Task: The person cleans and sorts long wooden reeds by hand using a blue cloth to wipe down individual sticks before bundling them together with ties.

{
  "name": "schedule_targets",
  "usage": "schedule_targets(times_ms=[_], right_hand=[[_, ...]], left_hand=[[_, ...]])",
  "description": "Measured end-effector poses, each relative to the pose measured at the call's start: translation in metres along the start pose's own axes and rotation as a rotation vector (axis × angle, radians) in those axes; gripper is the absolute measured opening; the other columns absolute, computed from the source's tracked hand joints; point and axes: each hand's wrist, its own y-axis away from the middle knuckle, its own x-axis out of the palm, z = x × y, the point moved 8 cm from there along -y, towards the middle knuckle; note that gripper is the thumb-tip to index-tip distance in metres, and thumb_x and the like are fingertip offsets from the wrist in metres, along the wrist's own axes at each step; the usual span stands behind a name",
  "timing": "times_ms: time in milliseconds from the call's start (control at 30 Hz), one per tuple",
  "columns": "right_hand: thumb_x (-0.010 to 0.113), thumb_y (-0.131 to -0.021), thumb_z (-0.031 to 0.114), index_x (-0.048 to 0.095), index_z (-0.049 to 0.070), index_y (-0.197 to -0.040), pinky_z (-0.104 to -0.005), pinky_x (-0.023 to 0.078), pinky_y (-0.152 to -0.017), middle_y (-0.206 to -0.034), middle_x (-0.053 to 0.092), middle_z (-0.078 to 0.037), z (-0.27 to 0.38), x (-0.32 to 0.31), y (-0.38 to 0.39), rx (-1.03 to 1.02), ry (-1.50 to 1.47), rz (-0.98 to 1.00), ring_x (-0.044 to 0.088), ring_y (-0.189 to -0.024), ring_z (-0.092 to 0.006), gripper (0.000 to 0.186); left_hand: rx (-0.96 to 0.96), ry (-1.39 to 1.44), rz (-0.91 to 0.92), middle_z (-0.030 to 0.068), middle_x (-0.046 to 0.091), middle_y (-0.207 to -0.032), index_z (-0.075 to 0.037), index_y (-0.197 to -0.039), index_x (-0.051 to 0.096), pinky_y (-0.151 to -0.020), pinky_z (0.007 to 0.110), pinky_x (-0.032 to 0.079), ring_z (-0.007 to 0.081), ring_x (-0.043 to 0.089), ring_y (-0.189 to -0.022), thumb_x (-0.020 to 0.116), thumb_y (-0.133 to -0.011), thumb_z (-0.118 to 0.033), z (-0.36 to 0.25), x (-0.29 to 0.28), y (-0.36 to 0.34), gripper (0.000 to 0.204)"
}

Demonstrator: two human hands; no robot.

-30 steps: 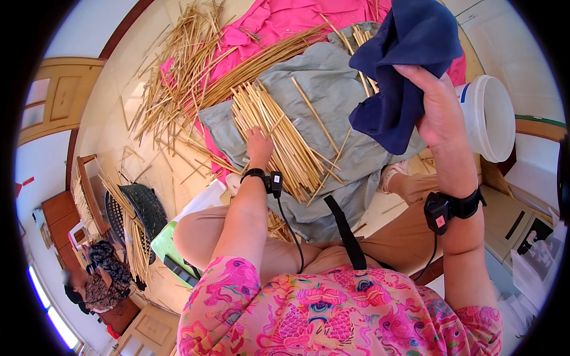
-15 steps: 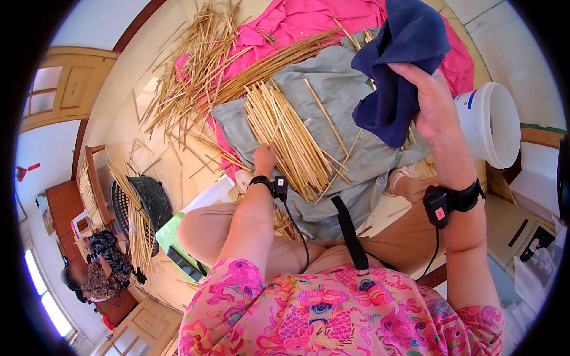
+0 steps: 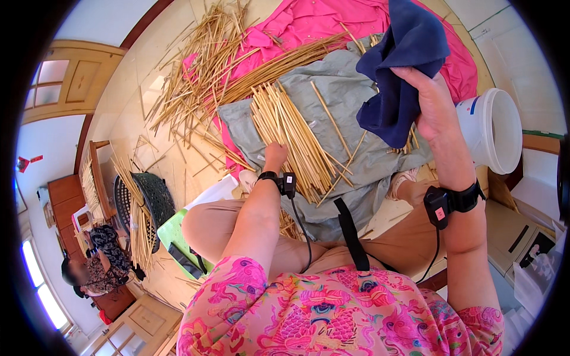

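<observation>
A row of straw-coloured thin sticks (image 3: 294, 142) lies slantwise on a grey cloth (image 3: 371, 163) in front of me. At its left edge is my left hand (image 3: 275, 159), fingers curled closed on the sticks; its fingertips are too small to make out. My right hand (image 3: 436, 110) is raised at the right, closed round a crumpled dark blue cloth (image 3: 409, 53) that hangs above the grey cloth. Right of the row, a few single sticks (image 3: 331, 118) lie apart. The blue cloth hides part of another group of sticks behind it.
A pink cloth (image 3: 291, 24) lies beneath, with a messy stick heap (image 3: 208, 59) at the far left. A white bucket (image 3: 496, 130) stands by my right arm. At left are a dark basket (image 3: 153, 199), a green tray (image 3: 172, 231) and another person (image 3: 104, 264).
My left hand has shifted slightly right over the edge of the row. The view has turned a little. My right hand still holds the blue cloth, almost unmoved.
</observation>
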Motion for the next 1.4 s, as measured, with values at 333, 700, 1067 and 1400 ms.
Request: schedule_targets(times_ms=[333, 700, 1067, 1400], right_hand=[[0.064, -0.077, 0.009, 0.06, 0.006, -0.097, -0.0284, 0.049, -0.067, -0.088, 0.062, -0.002, 0.002, 0.0, 0.0, -0.003, -0.027, 0.012, 0.06, -0.077, -0.0129, 0.02], [0.064, -0.076, 0.007, 0.059, 0.005, -0.099, -0.0284, 0.048, -0.072, -0.092, 0.061, -0.003, 0.011, -0.018, 0.002, -0.004, -0.061, -0.107, 0.059, -0.082, -0.0137, 0.023], [0.064, -0.076, 0.003, 0.058, 0.003, -0.099, -0.0299, 0.047, -0.074, -0.093, 0.06, -0.004, 0.018, -0.019, 0.012, 0.009, -0.134, -0.177, 0.057, -0.086, -0.0144, 0.023], [0.065, -0.075, 0.005, 0.059, 0.003, -0.097, -0.0296, 0.047, -0.072, -0.092, 0.06, -0.004, 0.017, -0.018, 0.011, 0.038, -0.146, -0.118, 0.058, -0.082, -0.0142, 0.023]], left_hand=[[-0.029, 0.034, 0.142, 0.0085, 0.062, -0.054, -0.002, -0.078, 0.059, -0.06, 0.032, 0.051, 0.0199, 0.063, -0.056, 0.051, -0.08, -0.029, -0.026, 0.002, 0.01, 0.028], [0.211, 0.353, 0.422, 0.0184, 0.061, -0.095, -0.004, -0.11, 0.054, -0.075, 0.036, 0.048, 0.0274, 0.061, -0.084, 0.057, -0.077, -0.026, -0.137, 0.067, -0.001, 0.039], [0.413, 0.031, 0.408, 0.0269, 0.03, -0.131, -0.004, -0.127, 0.042, -0.097, 0.039, 0.036, 0.0381, 0.041, -0.116, 0.055, -0.077, -0.036, -0.157, 0.201, -0.035, 0.061], [0.33, 0.324, 0.25, 0.0185, 0.062, -0.083, -0.003, -0.108, 0.058, -0.071, 0.033, 0.05, 0.0309, 0.062, -0.075, 0.055, -0.075, -0.018, -0.186, 0.077, -0.02, 0.037]])
